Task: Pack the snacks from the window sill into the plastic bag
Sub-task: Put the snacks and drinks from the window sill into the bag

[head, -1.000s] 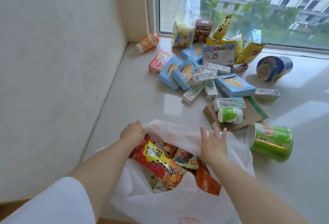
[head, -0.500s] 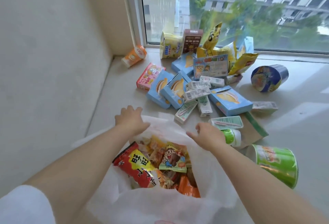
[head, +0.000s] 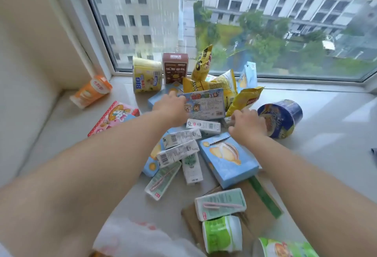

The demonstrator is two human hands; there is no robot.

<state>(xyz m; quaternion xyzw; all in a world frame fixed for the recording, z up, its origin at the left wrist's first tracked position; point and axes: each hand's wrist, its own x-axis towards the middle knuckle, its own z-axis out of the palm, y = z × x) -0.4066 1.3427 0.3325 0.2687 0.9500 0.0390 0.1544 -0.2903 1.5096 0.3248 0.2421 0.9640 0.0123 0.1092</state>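
Snacks lie heaped on the window sill point(head: 326, 134). My left hand point(head: 171, 106) reaches into the heap and grips the left edge of a light blue cartoon box point(head: 206, 103). My right hand point(head: 247, 124) hovers with curled fingers at that box's lower right corner, between a yellow chip bag point(head: 244, 98) and a blue noodle bowl point(head: 283, 118); its fingertips are hidden. The white plastic bag point(head: 142, 238) shows only at the bottom edge, under my left forearm.
Around the hands lie a blue pastry box point(head: 228, 160), several small milk cartons point(head: 179, 152), a pink box point(head: 114, 118), an orange cup point(head: 91, 91), a yellow tub point(head: 146, 77) and a brown box point(head: 175, 68). A green cup point(head: 222, 234) rests on brown paper point(head: 263, 205).
Both hands left the bag's rim and stretched forward into the snack heap. The view tilted up, so the bag dropped to the bottom edge.
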